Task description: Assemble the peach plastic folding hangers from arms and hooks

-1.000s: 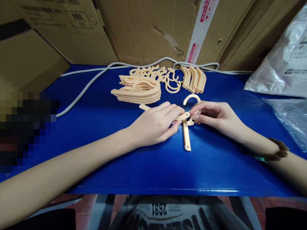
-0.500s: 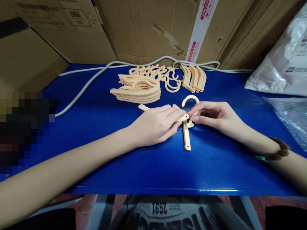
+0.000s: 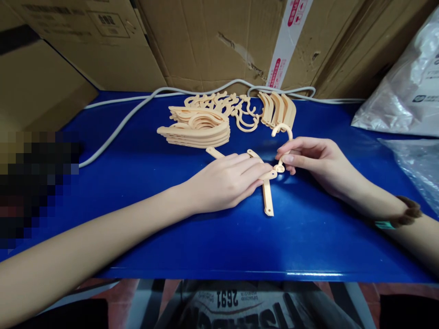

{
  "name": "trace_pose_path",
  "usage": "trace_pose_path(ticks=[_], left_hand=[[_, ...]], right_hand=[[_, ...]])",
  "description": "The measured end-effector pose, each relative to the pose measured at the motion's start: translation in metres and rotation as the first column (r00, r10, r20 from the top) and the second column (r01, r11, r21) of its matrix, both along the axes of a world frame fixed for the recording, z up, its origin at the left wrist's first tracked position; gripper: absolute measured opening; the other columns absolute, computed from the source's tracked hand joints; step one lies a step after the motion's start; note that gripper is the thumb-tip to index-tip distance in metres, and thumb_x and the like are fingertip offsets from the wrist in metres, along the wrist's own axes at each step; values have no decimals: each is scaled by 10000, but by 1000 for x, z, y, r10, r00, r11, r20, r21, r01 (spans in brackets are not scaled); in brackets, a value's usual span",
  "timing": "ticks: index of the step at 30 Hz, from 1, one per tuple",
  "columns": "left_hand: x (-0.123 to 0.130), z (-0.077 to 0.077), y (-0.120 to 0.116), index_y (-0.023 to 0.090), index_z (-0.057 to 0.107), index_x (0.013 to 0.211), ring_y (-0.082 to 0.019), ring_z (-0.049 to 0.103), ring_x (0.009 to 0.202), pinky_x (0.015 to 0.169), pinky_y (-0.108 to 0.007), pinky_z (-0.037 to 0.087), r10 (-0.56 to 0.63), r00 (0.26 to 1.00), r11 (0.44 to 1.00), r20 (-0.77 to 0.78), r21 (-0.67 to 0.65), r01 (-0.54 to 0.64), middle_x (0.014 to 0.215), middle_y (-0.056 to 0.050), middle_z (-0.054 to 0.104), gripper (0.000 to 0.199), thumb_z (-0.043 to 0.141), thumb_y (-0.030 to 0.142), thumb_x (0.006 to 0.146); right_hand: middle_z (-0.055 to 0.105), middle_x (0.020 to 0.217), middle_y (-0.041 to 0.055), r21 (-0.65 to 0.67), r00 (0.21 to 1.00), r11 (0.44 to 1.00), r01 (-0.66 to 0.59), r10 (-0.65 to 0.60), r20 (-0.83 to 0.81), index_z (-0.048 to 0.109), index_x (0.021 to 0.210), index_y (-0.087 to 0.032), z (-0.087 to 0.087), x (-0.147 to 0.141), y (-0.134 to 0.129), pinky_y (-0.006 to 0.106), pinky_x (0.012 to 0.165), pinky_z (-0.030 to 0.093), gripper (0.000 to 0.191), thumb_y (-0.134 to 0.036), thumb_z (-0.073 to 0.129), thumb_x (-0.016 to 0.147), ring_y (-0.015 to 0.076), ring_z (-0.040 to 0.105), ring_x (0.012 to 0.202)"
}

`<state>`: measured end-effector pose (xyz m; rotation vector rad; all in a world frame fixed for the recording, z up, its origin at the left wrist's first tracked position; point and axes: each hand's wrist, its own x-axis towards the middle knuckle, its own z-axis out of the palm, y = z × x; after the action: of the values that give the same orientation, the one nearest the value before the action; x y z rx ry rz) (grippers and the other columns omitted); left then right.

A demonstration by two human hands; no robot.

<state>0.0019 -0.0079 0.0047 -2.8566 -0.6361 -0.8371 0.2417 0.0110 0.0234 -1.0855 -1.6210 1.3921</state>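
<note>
My left hand (image 3: pixel 228 183) is closed over a beige plastic hanger arm (image 3: pixel 214 153), whose two holed ends stick out on either side of the fingers. Under that hand's fingertips, a second hanger arm (image 3: pixel 268 201) lies on the table, pointing toward the front edge. Between thumb and fingers, my right hand (image 3: pixel 305 157) pinches the stem of a beige hanger hook (image 3: pixel 283 129). The hook stands upright, its curve at the top. Its round base is right beside the holed end of the left hand's arm; whether they touch I cannot tell.
Behind my hands on the blue table (image 3: pixel 206 242) are stacked hanger parts (image 3: pixel 195 132), loose hooks (image 3: pixel 247 121) and a row of curved arms (image 3: pixel 277 109). A white cable (image 3: pixel 118 148) runs along the back, before cardboard boxes (image 3: pixel 206 45). Plastic bags (image 3: pixel 404 91) lie at right.
My right hand has lifted the hook up and to the right. My left hand and its hanger arm have shifted slightly right. The arm lying on the table has hardly moved.
</note>
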Motion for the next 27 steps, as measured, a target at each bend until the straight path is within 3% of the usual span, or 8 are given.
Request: trace_pose_path(ticks=[5, 11, 21, 27], left_hand=[[0, -2, 1, 64, 614, 1140, -210, 646, 887, 774, -328, 515, 3, 999, 999, 37, 37, -5, 1020, -111, 707, 290, 384, 224, 1064], [0, -1, 2, 67, 604, 1179, -216, 647, 911, 761, -322, 499, 18, 1000, 1000, 21, 17, -18, 1010, -101, 694, 274, 414, 223, 1057], [0, -1, 1, 60, 603, 1178, -216, 657, 915, 751, -314, 490, 11, 1000, 998, 3, 68, -12, 1006, -114, 708, 271, 438, 235, 1055], [0, -3, 2, 65, 592, 1195, -199, 652, 876, 738, -309, 495, 24, 999, 997, 36, 71, -27, 973, -96, 701, 294, 385, 234, 1072]], right_hand=[[741, 783, -6, -14, 999, 999, -42, 42, 23, 806, 904, -254, 1, 0, -1, 234, 623, 520, 168, -304, 832, 746, 94, 614, 628], [749, 836, -22, 4, 996, 998, 63, -63, -62, 809, 903, -299, -2, 2, 2, 238, 622, 502, 171, -278, 837, 735, 81, 583, 628], [734, 761, -13, -6, 999, 1000, 15, -15, 42, 815, 899, -300, 1, 0, 1, 261, 622, 518, 178, -328, 841, 725, 104, 598, 624], [722, 733, -19, -11, 999, 999, 31, -31, 6, 815, 878, -302, 0, 1, 1, 259, 633, 526, 166, -332, 847, 717, 101, 598, 620]])
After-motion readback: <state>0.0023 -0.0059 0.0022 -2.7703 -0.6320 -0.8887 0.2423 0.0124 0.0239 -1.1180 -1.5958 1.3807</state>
